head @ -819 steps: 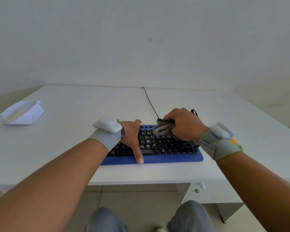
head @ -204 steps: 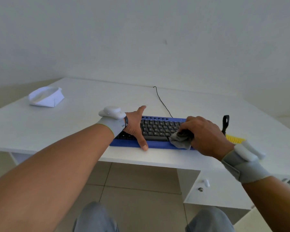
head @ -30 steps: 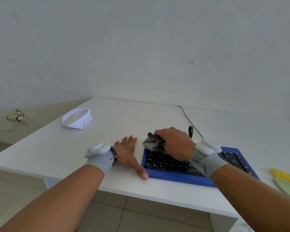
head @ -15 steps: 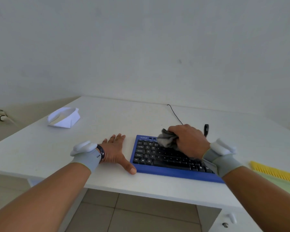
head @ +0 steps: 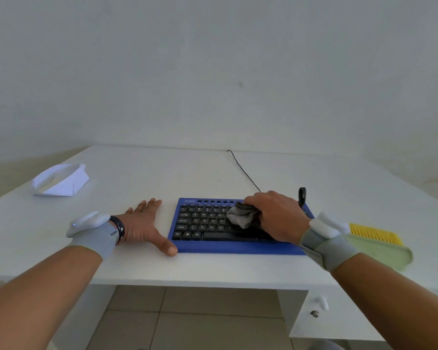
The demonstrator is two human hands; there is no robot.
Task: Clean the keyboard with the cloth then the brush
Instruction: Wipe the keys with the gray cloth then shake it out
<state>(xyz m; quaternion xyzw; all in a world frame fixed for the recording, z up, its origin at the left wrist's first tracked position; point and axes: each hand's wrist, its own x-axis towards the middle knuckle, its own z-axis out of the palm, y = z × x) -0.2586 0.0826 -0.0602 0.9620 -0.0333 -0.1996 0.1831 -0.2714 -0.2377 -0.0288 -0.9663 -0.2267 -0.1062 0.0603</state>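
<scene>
Beside keyboard (head: 238,246) left edge, left hand (head: 143,227) fingers flat; right hand (head: 276,215) grips cloth (head: 240,215).

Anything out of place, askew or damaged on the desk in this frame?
Nothing stands out. The right hand grips the grey cloth on the blue keyboard, which lies square to the desk edge; the left hand rests flat beside it.

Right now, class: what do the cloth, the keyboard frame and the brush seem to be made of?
Cloth: soft grey fabric, bunched in folds under the right hand. Keyboard frame: probably matte blue plastic, smooth moulded edges. Brush: apparently plastic, pale green body, stiff yellow bristles.
</scene>
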